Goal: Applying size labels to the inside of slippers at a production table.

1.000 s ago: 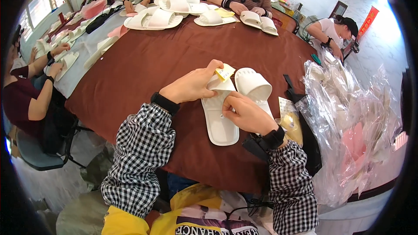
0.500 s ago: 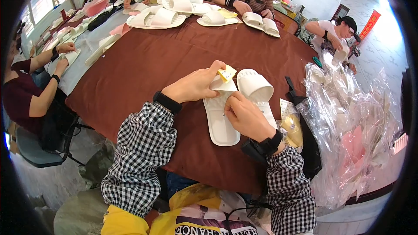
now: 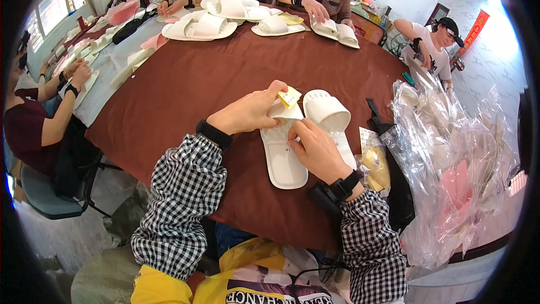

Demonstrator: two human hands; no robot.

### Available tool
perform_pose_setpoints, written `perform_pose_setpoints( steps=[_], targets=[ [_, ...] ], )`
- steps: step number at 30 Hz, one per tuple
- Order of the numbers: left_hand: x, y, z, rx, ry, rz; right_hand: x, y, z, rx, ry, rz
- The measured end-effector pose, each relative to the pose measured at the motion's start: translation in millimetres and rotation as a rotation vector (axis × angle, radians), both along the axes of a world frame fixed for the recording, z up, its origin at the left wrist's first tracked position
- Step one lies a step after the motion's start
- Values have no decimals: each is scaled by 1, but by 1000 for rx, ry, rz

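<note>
A pair of white slippers lies in front of me on the brown cloth. My left hand (image 3: 245,114) grips the strap of the left slipper (image 3: 286,170), thumb and fingers closed on it. A small yellow tag (image 3: 289,97) stands up at that strap beside my left fingertips. At the strap's near edge my right hand (image 3: 316,147) is closed in a pinch, and whatever is between its fingertips is too small or hidden to make out. The right slipper (image 3: 327,111) lies close alongside, partly covered by my right hand.
Clear plastic bags of white and pink slippers (image 3: 450,152) heap up at the right edge. A packet of yellow tags (image 3: 376,163) lies by a black strap (image 3: 398,191). White slippers (image 3: 202,26) stand along the far edge of the brown tablecloth (image 3: 236,67). Several people work around the table.
My hands and the slippers keep nearly the same place; the right fingers shift slightly at the strap. The person at the right has lowered a hand toward the bags.
</note>
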State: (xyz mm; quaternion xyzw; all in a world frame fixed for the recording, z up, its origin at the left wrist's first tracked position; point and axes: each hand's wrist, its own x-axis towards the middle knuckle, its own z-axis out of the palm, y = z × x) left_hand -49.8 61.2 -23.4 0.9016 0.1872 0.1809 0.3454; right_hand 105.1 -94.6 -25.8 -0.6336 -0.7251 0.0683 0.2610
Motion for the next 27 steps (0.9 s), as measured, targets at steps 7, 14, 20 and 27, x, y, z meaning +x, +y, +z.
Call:
perform_pose_setpoints(
  steps=[7, 14, 20, 27],
  targets=[
    [-2, -1, 0, 11, -19, -6, 11, -20, 8, -16, 24, 160],
    [-1, -1, 0, 8, -8, 6, 8, -42, 9, 21, -331, 229],
    [0, 0, 1, -18, 60, 41, 10, -43, 9, 0, -306, 216],
    [-1, -3, 3, -4, 23, 28, 6, -46, 13, -8, -337, 207]
  ],
)
